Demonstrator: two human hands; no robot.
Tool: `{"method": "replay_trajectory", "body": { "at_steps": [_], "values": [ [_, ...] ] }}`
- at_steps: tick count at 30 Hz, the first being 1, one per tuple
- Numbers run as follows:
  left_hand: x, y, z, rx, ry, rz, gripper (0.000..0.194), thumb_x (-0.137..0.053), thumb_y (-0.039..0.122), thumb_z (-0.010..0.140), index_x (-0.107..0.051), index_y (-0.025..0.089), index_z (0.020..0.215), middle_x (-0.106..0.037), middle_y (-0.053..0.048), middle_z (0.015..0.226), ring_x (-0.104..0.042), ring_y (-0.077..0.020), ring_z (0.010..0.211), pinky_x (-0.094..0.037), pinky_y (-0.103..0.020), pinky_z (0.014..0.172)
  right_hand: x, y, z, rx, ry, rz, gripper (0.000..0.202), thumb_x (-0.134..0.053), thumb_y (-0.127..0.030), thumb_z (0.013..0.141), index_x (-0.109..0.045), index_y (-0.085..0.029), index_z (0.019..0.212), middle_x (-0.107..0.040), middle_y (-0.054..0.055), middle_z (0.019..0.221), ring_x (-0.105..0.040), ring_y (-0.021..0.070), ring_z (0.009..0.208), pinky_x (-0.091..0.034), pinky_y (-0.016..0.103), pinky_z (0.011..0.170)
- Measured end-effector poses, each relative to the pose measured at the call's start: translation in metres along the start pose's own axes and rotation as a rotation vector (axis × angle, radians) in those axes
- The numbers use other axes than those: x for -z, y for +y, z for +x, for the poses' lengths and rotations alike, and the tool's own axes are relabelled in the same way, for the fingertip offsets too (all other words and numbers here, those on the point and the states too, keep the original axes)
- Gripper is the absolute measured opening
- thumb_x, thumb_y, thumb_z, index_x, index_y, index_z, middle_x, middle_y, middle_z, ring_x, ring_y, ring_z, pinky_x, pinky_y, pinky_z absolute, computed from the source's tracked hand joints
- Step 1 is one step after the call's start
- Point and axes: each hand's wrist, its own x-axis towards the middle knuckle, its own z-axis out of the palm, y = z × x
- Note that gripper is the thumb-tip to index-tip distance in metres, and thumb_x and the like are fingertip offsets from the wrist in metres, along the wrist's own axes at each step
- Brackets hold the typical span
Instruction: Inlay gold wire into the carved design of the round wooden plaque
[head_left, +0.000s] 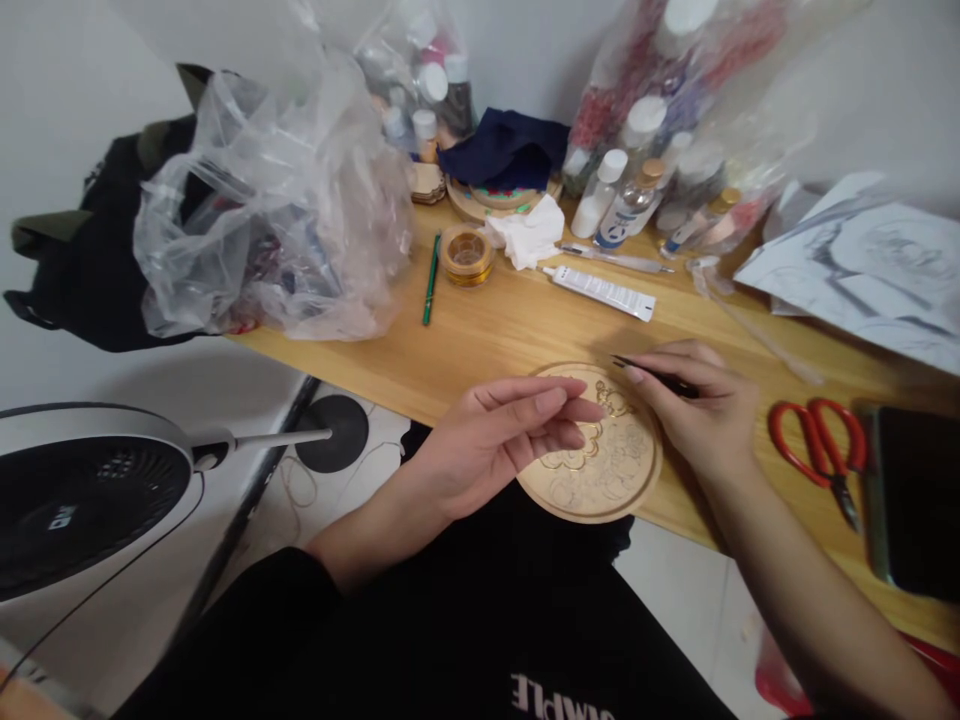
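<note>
Pale grey walls (525, 50) back a honey-coloured wooden tabletop (517, 330). A big, crumpled clear plastic bag (330, 190) stands at its left, the contents too blurred to name. Between the hands, a round pale-wood disc (615, 465) with a drawn flower pattern juts past the near edge. The left hand (502, 425) hovers over its left side, thumb and fingers drawn close; whether they pinch anything, I cannot tell. The right hand (701, 395), at the far right rim, is bent in a pinch. Smaller still are a white-capped clear bottle (598, 197), part-filled with something white, and a round amber container (485, 250) apparently holding coiled gold wire. Smallest are the slim black tweezers (679, 384) in the right fingers and the gold wire outlines (574, 461) on the disc. Shaping or placing wire seems the step in hand; it calls for steady, precise tweezer tips.
</note>
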Motion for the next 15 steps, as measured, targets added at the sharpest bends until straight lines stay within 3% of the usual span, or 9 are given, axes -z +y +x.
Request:
{"method": "replay_trajectory", "body": {
  "at_steps": [5,9,12,15],
  "values": [
    [0.000,-0.001,0.001,-0.017,0.030,0.024,0.012,-0.084,0.025,0.074,-0.079,0.021,0.084,-0.076,0.002,0.080,-0.067,-0.0037,0.069,-0.053,-0.013,0.073,0.000,0.000,0.000,-0.012,0.002,0.004,0.016,-0.078,-0.017,0.076,-0.078,-0.027,0.088,-0.073,0.001,0.080,-0.067,0.0150,0.071,-0.053,0.029,0.059],
    [0.009,0.017,-0.007,-0.118,0.094,0.136,0.016,-0.089,0.020,0.066,-0.078,0.025,0.077,-0.071,0.006,0.071,-0.065,-0.0032,0.064,-0.056,-0.014,0.072,0.002,0.001,-0.001,-0.081,-0.016,0.011,0.011,-0.077,-0.022,0.078,-0.078,-0.027,0.087,-0.073,0.002,0.080,-0.066,0.0157,0.073,-0.053,0.030,0.062],
    [0.028,0.037,-0.032,-0.240,0.234,0.286,0.020,-0.091,0.018,0.062,-0.076,0.026,0.073,-0.065,0.007,0.062,-0.062,-0.0034,0.060,-0.056,-0.014,0.069,0.003,0.002,-0.001,-0.141,-0.020,0.027,0.011,-0.077,-0.023,0.078,-0.078,-0.027,0.087,-0.073,0.002,0.082,-0.066,0.0161,0.075,-0.053,0.031,0.063],
    [0.062,0.051,-0.070,-0.318,0.350,0.477,0.022,-0.093,0.021,0.057,-0.072,0.025,0.063,-0.057,0.006,0.053,-0.059,-0.0069,0.055,-0.056,-0.020,0.064,0.003,0.002,-0.001,-0.148,-0.001,0.051,0.014,-0.077,-0.021,0.077,-0.078,-0.029,0.089,-0.072,0.001,0.083,-0.066,0.0152,0.075,-0.053,0.030,0.064]
  ]
}}
